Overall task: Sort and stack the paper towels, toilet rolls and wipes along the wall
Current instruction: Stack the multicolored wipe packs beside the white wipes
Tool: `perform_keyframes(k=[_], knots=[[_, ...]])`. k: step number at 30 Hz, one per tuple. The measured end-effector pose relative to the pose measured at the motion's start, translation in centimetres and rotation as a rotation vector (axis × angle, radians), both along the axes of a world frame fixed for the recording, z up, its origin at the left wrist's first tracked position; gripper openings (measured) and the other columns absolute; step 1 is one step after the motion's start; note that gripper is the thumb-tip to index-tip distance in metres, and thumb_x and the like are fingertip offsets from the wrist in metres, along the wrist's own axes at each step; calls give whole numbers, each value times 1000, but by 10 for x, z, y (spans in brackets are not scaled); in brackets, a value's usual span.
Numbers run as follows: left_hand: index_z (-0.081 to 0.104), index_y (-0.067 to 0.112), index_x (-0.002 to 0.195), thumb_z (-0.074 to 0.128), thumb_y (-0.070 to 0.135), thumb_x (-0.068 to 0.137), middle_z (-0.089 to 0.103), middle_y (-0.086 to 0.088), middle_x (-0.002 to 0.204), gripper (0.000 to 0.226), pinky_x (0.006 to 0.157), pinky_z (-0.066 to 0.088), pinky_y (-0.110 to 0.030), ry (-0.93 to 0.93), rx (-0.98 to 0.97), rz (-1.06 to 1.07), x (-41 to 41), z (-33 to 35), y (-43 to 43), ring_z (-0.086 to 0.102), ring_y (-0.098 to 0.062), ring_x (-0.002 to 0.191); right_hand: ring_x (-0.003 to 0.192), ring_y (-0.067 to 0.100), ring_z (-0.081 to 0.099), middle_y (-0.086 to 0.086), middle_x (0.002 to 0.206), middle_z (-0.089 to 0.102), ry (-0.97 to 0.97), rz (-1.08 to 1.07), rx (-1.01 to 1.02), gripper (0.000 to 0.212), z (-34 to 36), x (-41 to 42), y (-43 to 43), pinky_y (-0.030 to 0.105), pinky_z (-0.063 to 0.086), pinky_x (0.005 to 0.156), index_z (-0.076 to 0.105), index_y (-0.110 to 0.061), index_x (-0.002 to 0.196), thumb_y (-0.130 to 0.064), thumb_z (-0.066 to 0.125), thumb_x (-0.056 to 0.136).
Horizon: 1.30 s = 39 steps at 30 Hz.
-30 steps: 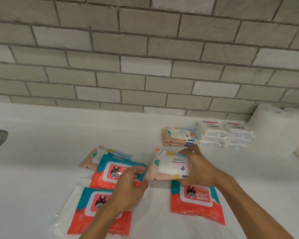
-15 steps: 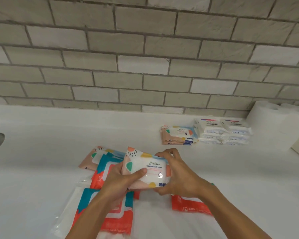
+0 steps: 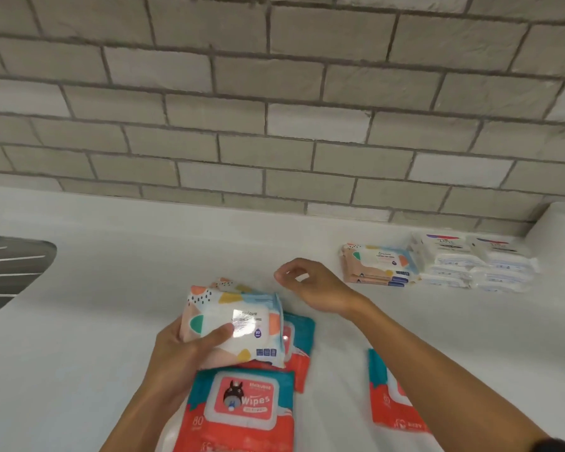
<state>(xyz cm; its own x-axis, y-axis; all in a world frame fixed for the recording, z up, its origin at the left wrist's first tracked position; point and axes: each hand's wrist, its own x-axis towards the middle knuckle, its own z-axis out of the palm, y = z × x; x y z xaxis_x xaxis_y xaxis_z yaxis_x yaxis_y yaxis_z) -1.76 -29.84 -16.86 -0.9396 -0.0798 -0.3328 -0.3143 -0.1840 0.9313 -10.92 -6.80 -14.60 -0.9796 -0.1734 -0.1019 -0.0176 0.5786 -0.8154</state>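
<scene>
The left hand (image 3: pixel 180 350) grips a pastel-patterned wipes pack (image 3: pixel 232 324), thumb laid across its face, and holds it tilted above the red-and-teal wipes packs (image 3: pixel 242 406). The right hand (image 3: pixel 310 285) hovers further back, fingers loosely curled, holding nothing. A grey brick wall (image 3: pixel 274 93) backs the white counter (image 3: pixel 111 288). To the right, close to the wall, a white paper roll (image 3: pixel 561 223) stands beside stacked white Dove packs (image 3: pixel 470 259), and just beside those is a stack of pastel packs (image 3: pixel 377 264).

Your white counter (image 3: pixel 111 321) carries red wipes packs (image 3: pixel 242 409) nearest you. By the wall, a pastel stack (image 3: pixel 377 265) sits just beside white packs (image 3: pixel 470 265) and a roll (image 3: pixel 561 223).
</scene>
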Motion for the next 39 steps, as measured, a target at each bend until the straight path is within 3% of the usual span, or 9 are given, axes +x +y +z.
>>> perform_keyframes(k=[5, 10, 15, 17, 22, 25, 28, 37, 39], knots=[[66, 15, 107, 85, 14, 60, 77, -11, 93, 50, 76, 57, -61, -51, 10, 65, -2, -3, -29, 74, -38, 81, 110, 16, 58, 0, 121, 64, -36, 80, 215, 33, -19, -48, -31, 27, 48, 92, 65, -17, 114, -39, 65, 90], [67, 14, 104, 87, 17, 56, 78, -10, 89, 53, 74, 59, -57, -90, -23, 106, -4, -5, -45, 75, -36, 79, 117, 22, 54, 5, 134, 55, -143, 198, 408, 61, -30, -77, -74, 33, 46, 96, 54, -17, 129, -55, 66, 84], [70, 12, 105, 98, 32, 21, 77, -13, 94, 90, 78, 58, -58, -122, -7, 108, -5, -11, -58, 74, -37, 83, 117, 26, 53, 6, 134, 54, -228, 271, 599, 89, -40, -87, -94, 44, 47, 98, 45, -14, 135, -68, 70, 70], [70, 13, 104, 97, 36, 14, 77, -12, 93, 96, 75, 59, -55, -137, 1, 126, -5, -15, -63, 75, -37, 81, 111, 25, 55, 5, 130, 56, -252, 263, 596, 82, -42, -90, -95, 43, 49, 95, 46, -16, 133, -60, 76, 70], [69, 10, 107, 90, 22, 42, 77, -13, 92, 69, 78, 58, -56, -132, -11, 180, -8, -17, -69, 74, -38, 84, 94, 21, 62, 4, 109, 67, -293, 256, 554, 67, -46, -92, -98, 40, 54, 87, 60, -14, 114, -57, 80, 66], [68, 12, 108, 87, 19, 50, 77, -12, 93, 61, 76, 59, -57, -146, -19, 192, -10, -18, -65, 74, -38, 84, 88, 20, 62, 4, 102, 67, -299, 243, 562, 59, -47, -91, -97, 37, 54, 83, 58, -15, 105, -56, 79, 68], [68, 12, 108, 87, 21, 51, 77, -13, 95, 61, 78, 58, -59, -151, -25, 186, -11, -18, -61, 73, -39, 85, 91, 22, 64, 6, 103, 67, -304, 228, 537, 59, -46, -89, -96, 38, 55, 84, 59, -13, 108, -52, 79, 70], [68, 14, 108, 90, 29, 39, 77, -13, 98, 74, 78, 57, -61, -154, -14, 155, -11, -18, -54, 73, -39, 87, 78, 13, 59, 0, 97, 65, -154, 83, 278, 57, -45, -81, -78, 22, 45, 60, 64, -11, 109, -41, 87, 67], [68, 14, 107, 89, 25, 46, 77, -13, 95, 65, 77, 58, -60, -149, -22, 146, -10, -17, -52, 73, -39, 85, 88, 16, 61, 2, 106, 67, -117, 43, 218, 52, -38, -80, -69, 23, 48, 67, 64, -11, 112, -35, 85, 71]])
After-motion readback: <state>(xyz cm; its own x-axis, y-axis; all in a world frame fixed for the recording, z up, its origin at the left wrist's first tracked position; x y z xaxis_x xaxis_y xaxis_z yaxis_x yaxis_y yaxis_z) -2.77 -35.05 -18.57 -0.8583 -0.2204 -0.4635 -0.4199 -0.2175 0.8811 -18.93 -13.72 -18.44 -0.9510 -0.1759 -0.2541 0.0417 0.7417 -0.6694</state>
